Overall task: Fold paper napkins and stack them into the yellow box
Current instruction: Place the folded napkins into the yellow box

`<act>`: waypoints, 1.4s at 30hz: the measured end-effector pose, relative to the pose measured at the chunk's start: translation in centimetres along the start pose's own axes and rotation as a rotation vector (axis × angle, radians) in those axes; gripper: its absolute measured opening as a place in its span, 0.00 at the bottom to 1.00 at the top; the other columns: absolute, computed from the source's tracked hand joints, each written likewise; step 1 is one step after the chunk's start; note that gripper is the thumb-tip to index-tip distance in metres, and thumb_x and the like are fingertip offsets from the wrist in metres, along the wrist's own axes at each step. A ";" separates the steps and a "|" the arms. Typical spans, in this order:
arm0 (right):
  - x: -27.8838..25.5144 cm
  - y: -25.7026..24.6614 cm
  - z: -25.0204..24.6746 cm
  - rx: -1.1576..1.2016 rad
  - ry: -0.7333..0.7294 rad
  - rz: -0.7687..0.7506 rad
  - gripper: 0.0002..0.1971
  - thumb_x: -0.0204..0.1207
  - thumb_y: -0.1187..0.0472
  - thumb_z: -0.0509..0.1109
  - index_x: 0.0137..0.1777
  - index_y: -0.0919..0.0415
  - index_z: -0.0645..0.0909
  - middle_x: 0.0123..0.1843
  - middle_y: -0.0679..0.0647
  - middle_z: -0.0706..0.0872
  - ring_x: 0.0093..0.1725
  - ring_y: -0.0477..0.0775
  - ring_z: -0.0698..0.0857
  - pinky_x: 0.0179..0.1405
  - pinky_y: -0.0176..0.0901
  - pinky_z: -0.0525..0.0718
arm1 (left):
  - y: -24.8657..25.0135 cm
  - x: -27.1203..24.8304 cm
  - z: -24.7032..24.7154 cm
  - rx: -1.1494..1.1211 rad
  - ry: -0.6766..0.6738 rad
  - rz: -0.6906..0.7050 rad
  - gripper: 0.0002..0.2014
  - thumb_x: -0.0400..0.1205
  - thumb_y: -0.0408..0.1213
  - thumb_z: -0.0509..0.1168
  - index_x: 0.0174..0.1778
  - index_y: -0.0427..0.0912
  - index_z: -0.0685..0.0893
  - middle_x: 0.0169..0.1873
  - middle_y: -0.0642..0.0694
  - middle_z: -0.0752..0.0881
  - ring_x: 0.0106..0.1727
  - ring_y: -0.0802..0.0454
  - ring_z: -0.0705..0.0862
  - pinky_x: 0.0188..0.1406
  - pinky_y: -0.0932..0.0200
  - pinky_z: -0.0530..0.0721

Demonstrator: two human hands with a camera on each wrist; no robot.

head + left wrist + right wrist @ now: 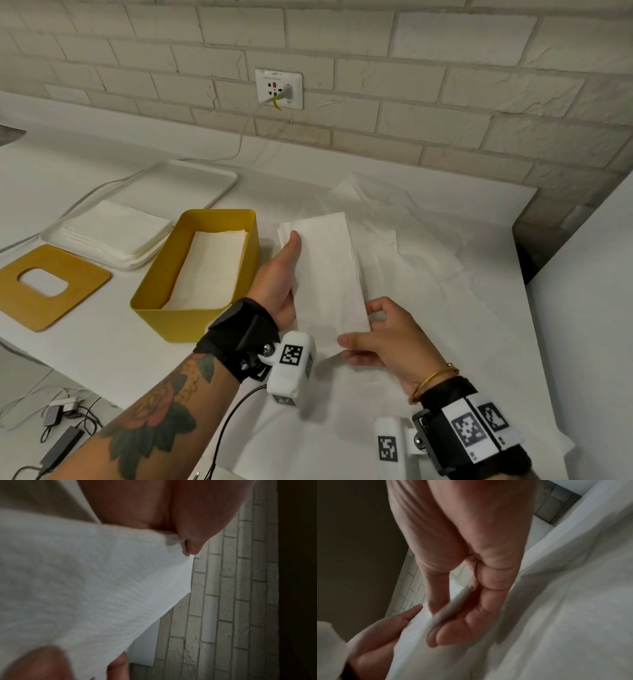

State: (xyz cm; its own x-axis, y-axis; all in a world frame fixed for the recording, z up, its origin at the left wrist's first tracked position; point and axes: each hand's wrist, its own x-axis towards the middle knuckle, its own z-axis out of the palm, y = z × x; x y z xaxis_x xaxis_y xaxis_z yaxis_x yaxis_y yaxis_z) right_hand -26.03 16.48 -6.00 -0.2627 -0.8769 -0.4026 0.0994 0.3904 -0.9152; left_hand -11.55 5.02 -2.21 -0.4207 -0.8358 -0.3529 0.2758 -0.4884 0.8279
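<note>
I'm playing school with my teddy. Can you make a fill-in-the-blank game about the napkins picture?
1. Both hands hold one folded ____ above the table.
2. The box beside the left hand is coloured ____.
3. The brown lid with a hole lies on the table, ____ the box.
4. The white tray holds a stack of flat ____.

Missing words: napkin; yellow; off; napkins

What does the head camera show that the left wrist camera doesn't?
Only the head view shows the yellow box with napkins inside, its lid, the tray with its unfolded stack, and the wall socket. Only the left wrist view shows the napkin's embossed texture close up. Both show the folded napkin held by both hands, left and right, and the brick wall.
</note>
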 end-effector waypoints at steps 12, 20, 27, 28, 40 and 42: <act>0.0 -4.8 -2.2 -0.095 0.036 -0.215 0.23 0.71 0.59 0.84 0.65 0.53 0.83 0.55 0.51 0.94 0.55 0.51 0.93 0.65 0.55 0.88 | -0.4 -1.6 1.5 0.235 -0.232 0.062 0.25 0.90 0.56 0.56 0.72 0.41 0.83 0.63 0.39 0.90 0.66 0.40 0.88 0.72 0.37 0.81; 0.0 -3.8 -0.8 -0.031 0.238 -0.416 0.12 0.80 0.68 0.72 0.54 0.49 0.87 0.51 0.49 0.94 0.54 0.54 0.92 0.62 0.65 0.88 | -3.1 -2.0 1.1 0.622 -0.190 0.435 0.22 0.84 0.23 0.66 0.66 0.54 0.80 0.59 0.51 0.91 0.60 0.53 0.90 0.63 0.45 0.89; -2.0 -6.1 -1.0 -0.122 0.190 -0.660 0.15 0.83 0.69 0.71 0.60 0.47 0.83 0.55 0.43 0.93 0.55 0.42 0.91 0.56 0.41 0.90 | -2.4 -2.5 2.1 0.429 -0.129 0.589 0.17 0.82 0.32 0.68 0.65 0.52 0.83 0.59 0.44 0.90 0.61 0.43 0.89 0.62 0.38 0.88; -1.7 -5.4 -1.2 -0.156 0.169 -0.599 0.15 0.82 0.67 0.72 0.61 0.46 0.82 0.55 0.43 0.93 0.55 0.42 0.91 0.58 0.44 0.90 | -2.6 -2.4 1.7 0.363 -0.117 0.517 0.16 0.81 0.34 0.69 0.65 0.48 0.85 0.59 0.41 0.91 0.61 0.38 0.89 0.63 0.34 0.87; -0.6 -2.4 -2.1 -0.328 -0.086 -0.258 0.18 0.75 0.63 0.80 0.62 0.48 0.85 0.53 0.45 0.94 0.52 0.47 0.93 0.63 0.56 0.89 | -1.1 -1.7 0.4 0.170 -0.145 0.285 0.18 0.83 0.33 0.68 0.69 0.35 0.82 0.60 0.37 0.91 0.61 0.37 0.90 0.59 0.43 0.89; -0.6 -3.3 -2.1 -0.207 -0.054 -0.297 0.18 0.76 0.61 0.81 0.63 0.48 0.85 0.55 0.46 0.94 0.56 0.48 0.93 0.65 0.56 0.88 | -1.5 -1.8 0.6 0.208 -0.167 0.275 0.16 0.85 0.30 0.67 0.69 0.36 0.83 0.61 0.37 0.91 0.62 0.35 0.89 0.62 0.39 0.88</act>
State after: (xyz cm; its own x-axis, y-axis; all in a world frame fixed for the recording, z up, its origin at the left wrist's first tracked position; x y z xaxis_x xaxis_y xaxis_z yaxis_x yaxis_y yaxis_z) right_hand -28.21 16.36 -2.73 -0.1990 -0.9720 -0.1251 -0.1718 0.1602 -0.9720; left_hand -11.71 7.40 -2.51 -0.4955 -0.8675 -0.0435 0.2237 -0.1759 0.9587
